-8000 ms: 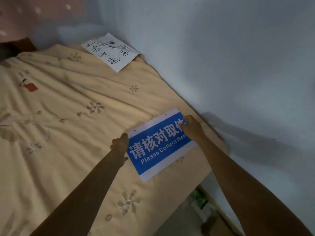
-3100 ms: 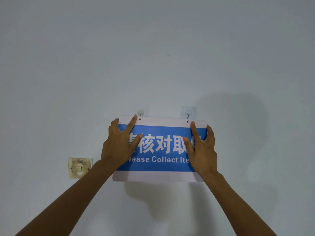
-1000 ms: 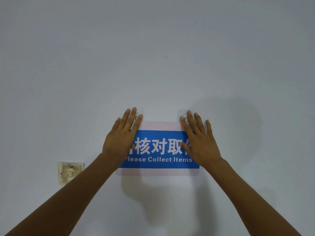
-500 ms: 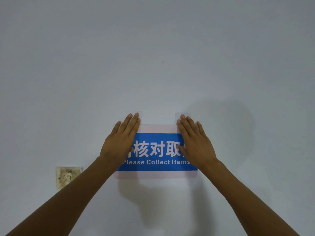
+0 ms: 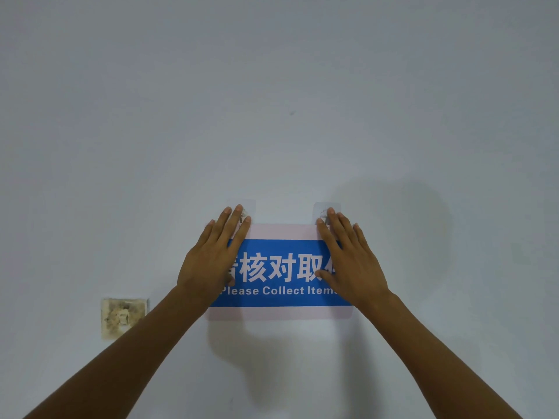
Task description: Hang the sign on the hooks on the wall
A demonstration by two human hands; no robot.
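The blue sign (image 5: 279,269) with a white border and the words "Please Collect Items" lies flat against the pale wall. Its top edge reaches two clear adhesive hooks, the left hook (image 5: 248,208) and the right hook (image 5: 321,210). My left hand (image 5: 211,255) rests flat on the sign's left part, its fingertips over the left hook. My right hand (image 5: 351,258) rests flat on the right part, fingertips at the right hook. My fingers hide the sign's holes, so I cannot tell whether they sit on the hooks.
A stained, worn wall socket plate (image 5: 123,316) sits low on the wall, left of my left forearm. The wall (image 5: 272,101) above the sign is plain, with one small dark mark (image 5: 291,113).
Three seconds ago the sign's top edge was just below the hooks and my fingers were spread on it. Now its top covers the hook bases and my hands lie flat. Hardly any movement in the last second.
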